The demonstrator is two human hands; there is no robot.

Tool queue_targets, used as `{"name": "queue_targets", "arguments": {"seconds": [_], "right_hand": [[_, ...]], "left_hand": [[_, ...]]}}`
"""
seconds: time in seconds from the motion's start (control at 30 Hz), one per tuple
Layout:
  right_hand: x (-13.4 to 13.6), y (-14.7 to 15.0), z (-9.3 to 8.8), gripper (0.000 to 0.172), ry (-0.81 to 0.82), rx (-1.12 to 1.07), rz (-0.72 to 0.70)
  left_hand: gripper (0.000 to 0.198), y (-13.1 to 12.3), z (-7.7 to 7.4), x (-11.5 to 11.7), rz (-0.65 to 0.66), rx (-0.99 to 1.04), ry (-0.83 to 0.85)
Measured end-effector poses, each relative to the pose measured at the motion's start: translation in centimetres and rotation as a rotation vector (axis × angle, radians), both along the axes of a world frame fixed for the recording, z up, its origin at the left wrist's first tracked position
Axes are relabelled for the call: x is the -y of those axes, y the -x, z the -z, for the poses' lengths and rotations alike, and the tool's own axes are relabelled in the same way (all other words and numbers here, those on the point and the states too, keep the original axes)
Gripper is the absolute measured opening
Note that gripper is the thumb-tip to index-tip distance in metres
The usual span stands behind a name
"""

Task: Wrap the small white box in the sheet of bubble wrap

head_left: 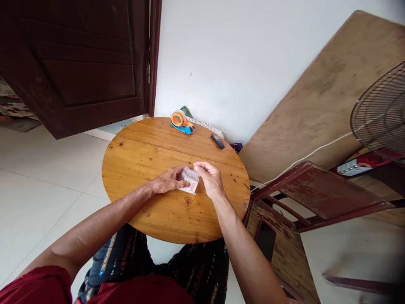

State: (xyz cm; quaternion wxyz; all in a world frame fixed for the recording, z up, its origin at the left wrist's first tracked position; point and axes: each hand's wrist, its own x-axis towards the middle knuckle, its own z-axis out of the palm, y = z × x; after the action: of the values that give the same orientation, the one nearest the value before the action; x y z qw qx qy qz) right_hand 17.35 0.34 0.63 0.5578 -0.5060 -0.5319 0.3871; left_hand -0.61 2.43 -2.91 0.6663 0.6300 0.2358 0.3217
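Observation:
A small whitish packet with red print (189,180), wrapped in what looks like clear plastic, is between my hands over the round wooden table (152,219). My left hand (171,179) grips it from the left, the thumb lying across its face. At the packet's upper right edge, my right hand (209,176) has its thumb and index finger pinched together. Whether a bit of the wrapping is between those fingertips is too small to make out.
An orange and blue tape dispenser (182,121) stands near the table's far edge. To its right lies a dark, blurred-out object (217,141). A worn wooden chair (329,194) is on the right, below a fan (382,109). A dark door (95,63) is at the left.

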Motion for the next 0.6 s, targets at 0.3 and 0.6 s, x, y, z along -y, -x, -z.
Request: {"name": "queue_targets", "arguments": {"seconds": [0.3, 0.6], "right_hand": [[1.3, 1.4, -0.2, 0.018, -0.167, 0.304, -0.026], [4.4, 0.9, 0.4, 0.039, -0.317, 0.478, 0.002]], "left_hand": [[0.049, 0.2, -0.8, 0.0, -0.020, -0.074, -0.010], [0.038, 0.2, -1.2, 0.2, -0.099, -0.144, 0.009]]}}
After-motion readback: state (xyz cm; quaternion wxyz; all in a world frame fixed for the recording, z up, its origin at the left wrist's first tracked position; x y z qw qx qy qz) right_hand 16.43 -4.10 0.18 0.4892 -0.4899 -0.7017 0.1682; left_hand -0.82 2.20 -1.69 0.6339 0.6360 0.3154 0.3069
